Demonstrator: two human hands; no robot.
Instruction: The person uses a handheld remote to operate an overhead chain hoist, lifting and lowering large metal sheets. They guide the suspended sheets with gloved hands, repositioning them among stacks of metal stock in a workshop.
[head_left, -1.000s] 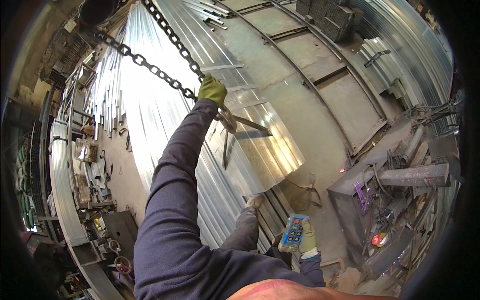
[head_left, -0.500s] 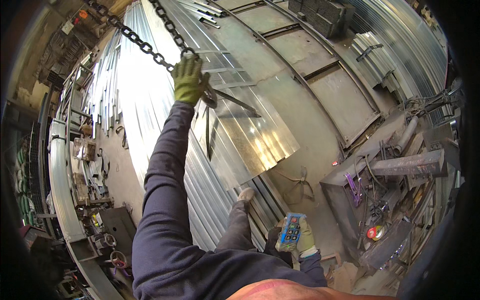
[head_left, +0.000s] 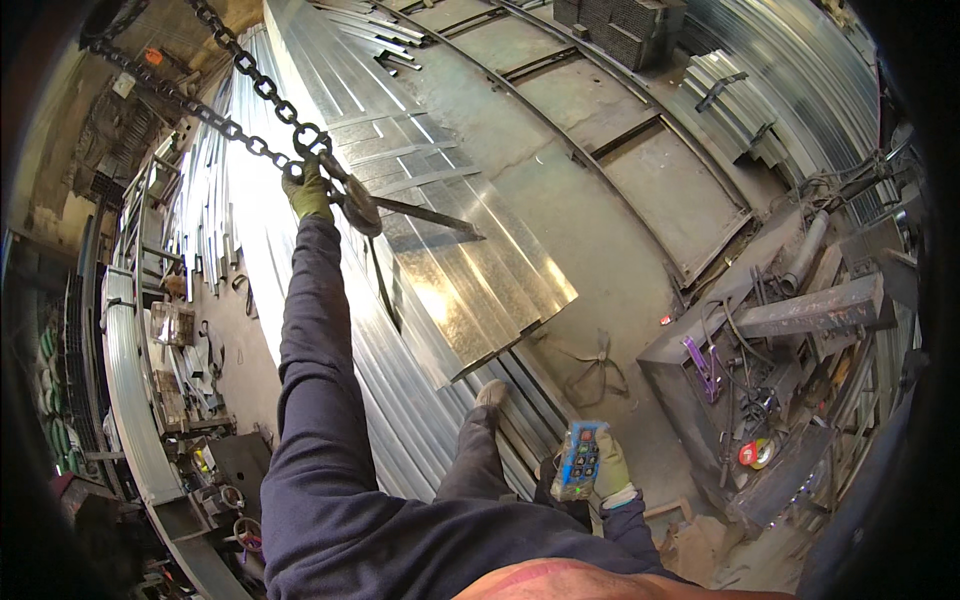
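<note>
My left hand (head_left: 308,192), in a green glove, reaches far forward and is closed round the lower end of a dark chain (head_left: 262,88). Right beside it hangs a steel lifting hook (head_left: 357,208). Dark straps (head_left: 425,216) run from the hook down to a stack of shiny profiled metal sheets (head_left: 480,285). My right hand (head_left: 612,468), gloved too, stays low near my body. It is closed on a remote control (head_left: 580,460) with a blue face and several dark buttons.
Long ribbed sheets (head_left: 400,420) lie under my foot (head_left: 491,393). A dark metal frame (head_left: 690,190) rests on the floor to the right. Nearer on that side stands a cluttered steel bench (head_left: 690,400). Bundled profiles (head_left: 130,370) line the left.
My left hand has moved left and slightly down, from spread fingers over the hook to a closed grip. Chain and hook have shifted left in view. The right hand still holds the remote control.
</note>
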